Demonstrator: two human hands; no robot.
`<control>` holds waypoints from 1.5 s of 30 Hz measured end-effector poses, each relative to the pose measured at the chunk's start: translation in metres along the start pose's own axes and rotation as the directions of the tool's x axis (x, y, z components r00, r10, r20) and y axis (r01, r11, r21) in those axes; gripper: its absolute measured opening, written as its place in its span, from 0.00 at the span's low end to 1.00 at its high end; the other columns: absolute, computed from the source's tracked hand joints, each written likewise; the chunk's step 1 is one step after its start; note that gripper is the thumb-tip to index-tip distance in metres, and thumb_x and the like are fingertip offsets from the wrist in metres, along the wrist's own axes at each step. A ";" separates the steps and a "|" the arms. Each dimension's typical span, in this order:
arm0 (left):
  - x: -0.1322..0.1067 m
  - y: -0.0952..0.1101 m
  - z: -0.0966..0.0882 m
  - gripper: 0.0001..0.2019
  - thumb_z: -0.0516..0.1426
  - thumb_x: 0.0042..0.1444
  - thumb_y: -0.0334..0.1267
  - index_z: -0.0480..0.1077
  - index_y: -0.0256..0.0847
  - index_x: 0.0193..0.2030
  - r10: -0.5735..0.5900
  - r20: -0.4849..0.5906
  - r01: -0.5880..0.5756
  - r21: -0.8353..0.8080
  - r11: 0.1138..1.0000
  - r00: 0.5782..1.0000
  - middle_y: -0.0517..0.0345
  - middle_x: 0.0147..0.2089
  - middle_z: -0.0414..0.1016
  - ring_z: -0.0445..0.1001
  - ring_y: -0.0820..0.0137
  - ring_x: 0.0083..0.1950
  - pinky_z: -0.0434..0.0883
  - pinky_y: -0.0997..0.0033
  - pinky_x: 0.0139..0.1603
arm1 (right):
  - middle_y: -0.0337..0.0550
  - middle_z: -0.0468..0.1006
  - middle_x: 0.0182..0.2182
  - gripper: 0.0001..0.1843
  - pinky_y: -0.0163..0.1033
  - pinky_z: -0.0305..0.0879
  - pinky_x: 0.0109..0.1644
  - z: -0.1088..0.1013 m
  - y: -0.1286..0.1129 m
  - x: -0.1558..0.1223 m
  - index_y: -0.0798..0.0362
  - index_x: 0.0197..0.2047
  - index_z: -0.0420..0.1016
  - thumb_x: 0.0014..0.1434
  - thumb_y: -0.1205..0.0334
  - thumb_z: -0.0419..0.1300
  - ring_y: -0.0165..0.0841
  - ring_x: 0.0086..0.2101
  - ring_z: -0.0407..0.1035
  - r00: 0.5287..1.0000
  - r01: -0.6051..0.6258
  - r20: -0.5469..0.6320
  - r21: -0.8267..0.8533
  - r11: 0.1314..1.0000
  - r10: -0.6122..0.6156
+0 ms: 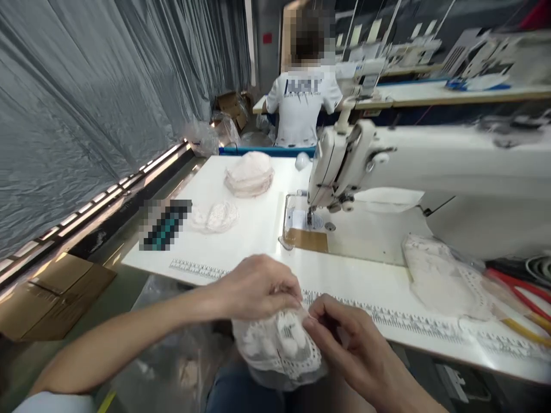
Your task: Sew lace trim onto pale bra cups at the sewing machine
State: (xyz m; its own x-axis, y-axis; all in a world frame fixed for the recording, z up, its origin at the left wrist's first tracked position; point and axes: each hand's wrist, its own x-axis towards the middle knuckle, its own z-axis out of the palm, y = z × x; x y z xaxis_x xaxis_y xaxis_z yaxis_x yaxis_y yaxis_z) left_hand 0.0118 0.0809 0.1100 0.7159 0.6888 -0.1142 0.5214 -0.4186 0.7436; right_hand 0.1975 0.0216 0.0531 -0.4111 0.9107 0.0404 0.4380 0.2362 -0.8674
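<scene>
A white lace fabric piece hangs over my lap at the table's front edge. My left hand grips its upper edge with bent fingers. From the right, my right hand pinches the same lace near its top corner, thumb against fingertips. The two hands are close together, with fingertips nearly meeting. Just beyond them is the white sewing machine, its needle and presser foot over the metal plate. No fabric shows beneath the foot.
On the white table lie a stack of pale fabric pieces and a smaller lace piece. Pale lace fabric and red-handled scissors lie at right. A cardboard box stands at left. A person sits ahead.
</scene>
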 end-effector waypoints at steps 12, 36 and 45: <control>0.149 -0.082 -0.050 0.02 0.62 0.48 0.34 0.77 0.41 0.28 0.069 0.204 -0.094 0.113 0.989 0.977 0.61 0.29 0.78 0.73 0.72 0.30 0.63 0.78 0.28 | 0.46 0.76 0.32 0.15 0.34 0.61 0.23 -0.074 0.070 0.084 0.53 0.41 0.69 0.64 0.69 0.42 0.32 0.24 0.69 0.920 0.263 -0.077 -0.603 0.753 -0.383; 0.123 -0.078 -0.009 0.11 0.48 0.62 0.28 0.70 0.39 0.33 0.366 -0.193 -0.199 0.571 0.796 0.910 0.56 0.33 0.72 0.68 0.71 0.34 0.59 0.66 0.39 | 0.48 0.77 0.50 0.23 0.41 0.70 0.39 -0.069 0.099 0.084 0.56 0.53 0.73 0.66 0.68 0.40 0.41 0.43 0.73 0.824 0.463 0.193 -0.771 0.438 -0.533; 0.134 -0.096 -0.008 0.04 0.52 0.56 0.27 0.67 0.38 0.36 0.358 -0.192 -0.200 0.554 0.808 0.914 0.56 0.42 0.73 0.71 0.71 0.38 0.54 0.60 0.56 | 0.52 0.75 0.52 0.22 0.42 0.70 0.41 -0.067 0.111 0.086 0.62 0.56 0.69 0.64 0.72 0.43 0.40 0.45 0.71 0.842 0.407 0.167 -0.821 0.401 -0.512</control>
State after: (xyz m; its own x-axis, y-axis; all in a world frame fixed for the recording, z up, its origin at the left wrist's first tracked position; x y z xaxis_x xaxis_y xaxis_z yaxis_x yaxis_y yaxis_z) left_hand 0.0541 0.2186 0.0287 0.7518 0.5932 0.2879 0.5353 -0.8040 0.2588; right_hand 0.2648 0.1485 -0.0062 -0.7042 0.5896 0.3956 0.6648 0.7432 0.0758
